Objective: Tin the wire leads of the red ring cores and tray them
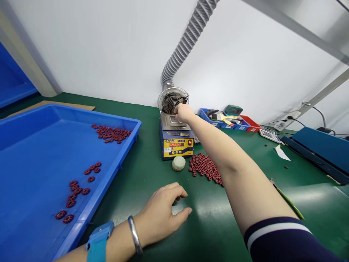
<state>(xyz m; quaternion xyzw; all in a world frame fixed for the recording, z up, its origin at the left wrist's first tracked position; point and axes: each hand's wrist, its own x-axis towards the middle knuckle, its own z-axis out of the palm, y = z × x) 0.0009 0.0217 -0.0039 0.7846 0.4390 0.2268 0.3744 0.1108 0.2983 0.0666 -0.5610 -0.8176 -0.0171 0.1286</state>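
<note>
The right hand (pixel 184 112) reaches far out toward twelve o'clock, over the solder pot (pixel 176 136), its fingers drawn together at the grille of the small fan (pixel 172 100); it seems to pinch something tiny there, though the view is too small to tell what. The left hand (pixel 160 214) rests at six o'clock on the green worktop (pixel 141 160), fingers loosely curled and half open, thumb and fingertips touching the surface, holding nothing visible. A heap of red wound rings (pixel 205 168) lies just under the right forearm, at about one o'clock of the left hand, beside a pale round puck (pixel 178 163). At nine o'clock sits the blue tray (pixel 32 153) with more rings scattered in it.
</note>
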